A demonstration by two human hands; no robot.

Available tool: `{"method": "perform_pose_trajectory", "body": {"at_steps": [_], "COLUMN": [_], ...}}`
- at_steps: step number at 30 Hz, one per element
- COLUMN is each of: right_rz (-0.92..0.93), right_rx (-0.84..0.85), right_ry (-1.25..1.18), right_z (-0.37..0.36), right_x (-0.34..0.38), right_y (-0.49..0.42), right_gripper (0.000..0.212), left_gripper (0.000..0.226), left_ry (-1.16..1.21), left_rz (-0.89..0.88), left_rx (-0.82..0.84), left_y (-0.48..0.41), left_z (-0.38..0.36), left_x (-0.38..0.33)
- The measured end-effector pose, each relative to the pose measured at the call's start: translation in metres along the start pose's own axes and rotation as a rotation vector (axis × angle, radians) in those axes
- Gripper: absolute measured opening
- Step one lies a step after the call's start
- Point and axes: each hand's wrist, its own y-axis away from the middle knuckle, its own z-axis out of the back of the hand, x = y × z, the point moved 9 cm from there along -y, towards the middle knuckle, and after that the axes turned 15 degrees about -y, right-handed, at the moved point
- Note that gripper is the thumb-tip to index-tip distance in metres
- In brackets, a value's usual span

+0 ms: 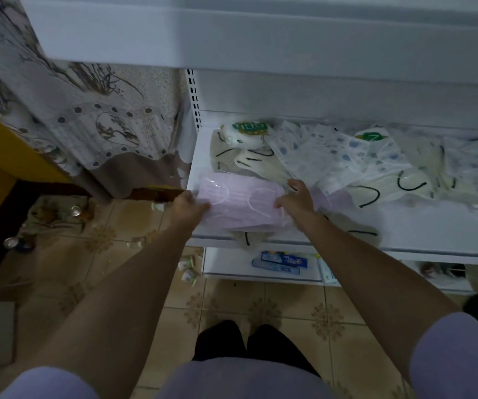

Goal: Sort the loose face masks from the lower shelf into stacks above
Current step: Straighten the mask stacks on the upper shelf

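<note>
A stack of lilac face masks [240, 201] with white ear loops lies at the front left of a white shelf [422, 228]. My left hand [187, 204] grips the stack's left end and my right hand [297, 198] grips its right end. Behind it lie cream masks with black loops [249, 161], and white masks with a blue pattern [327, 152] spread across the middle. More cream masks [387, 185] and patterned ones lie loose to the right. One cream mask [248, 236] pokes out under the lilac stack at the shelf's front edge.
A white shelf [261, 38] juts out above. The shelf below holds a blue toothpaste box [281, 262]. A patterned curtain [88, 125] hangs at the left. Cans and small packets litter the tiled floor [117, 254].
</note>
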Motion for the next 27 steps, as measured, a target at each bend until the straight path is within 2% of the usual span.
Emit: {"method": "perform_pose_trajectory", "body": {"at_steps": [1, 2, 5, 7, 9, 11, 13, 16, 18, 21, 22, 25, 27], "right_rz": [0.016, 0.037, 0.132, 0.196, 0.236, 0.238, 0.225, 0.250, 0.251, 0.235, 0.237, 0.266, 0.320], "right_rx": [0.001, 0.005, -0.002, 0.016, 0.054, 0.069, 0.046, -0.034, -0.044, -0.059, -0.067, -0.086, -0.111], "right_ry": [-0.008, 0.002, 0.061, 0.046, 0.057, 0.071, 0.063, 0.075, 0.056, 0.045, 0.053, 0.056, 0.035], "right_z": [-0.001, -0.002, -0.003, -0.007, -0.012, -0.013, -0.009, -0.001, 0.000, 0.009, 0.015, 0.038, 0.059], "right_x": [0.002, 0.005, 0.019, 0.024, 0.020, 0.004, -0.013, -0.014, -0.004, 0.019, 0.029, 0.058, 0.073], "right_y": [0.003, 0.005, 0.008, 0.005, 0.003, -0.001, -0.003, 0.002, 0.010, 0.033, 0.042, 0.069, 0.090], "right_gripper": [0.059, 0.049, 0.019, 0.018, 0.038, 0.050, 0.039, 0.016, 0.012, 0.007, 0.013, 0.054, 0.068], "left_gripper": [0.014, 0.011, 0.030, 0.031, 0.030, 0.054, 0.054, 0.031, 0.027, 0.025, 0.024, 0.018, 0.016], "left_ry": [0.021, 0.034, 0.090, 0.112, 0.090, 0.107, 0.084, -0.082, -0.137, -0.118, -0.120, -0.151, -0.203], "left_rz": [0.007, 0.012, -0.002, -0.010, -0.066, -0.082, -0.072, -0.128, -0.155, -0.175, -0.191, -0.260, -0.324], "left_rx": [-0.027, -0.053, -0.116, -0.132, -0.104, -0.070, -0.095, -0.170, -0.239, -0.247, -0.255, -0.228, -0.182], "left_y": [0.003, 0.006, 0.011, 0.012, 0.011, 0.010, 0.011, 0.023, 0.033, 0.051, 0.059, 0.082, 0.097], "left_z": [0.003, 0.007, 0.013, 0.012, 0.003, -0.014, -0.024, -0.025, -0.013, 0.006, 0.013, 0.029, 0.028], "left_x": [0.001, 0.003, 0.002, 0.001, 0.000, 0.006, 0.013, 0.006, -0.001, -0.018, -0.027, -0.056, -0.075]}}
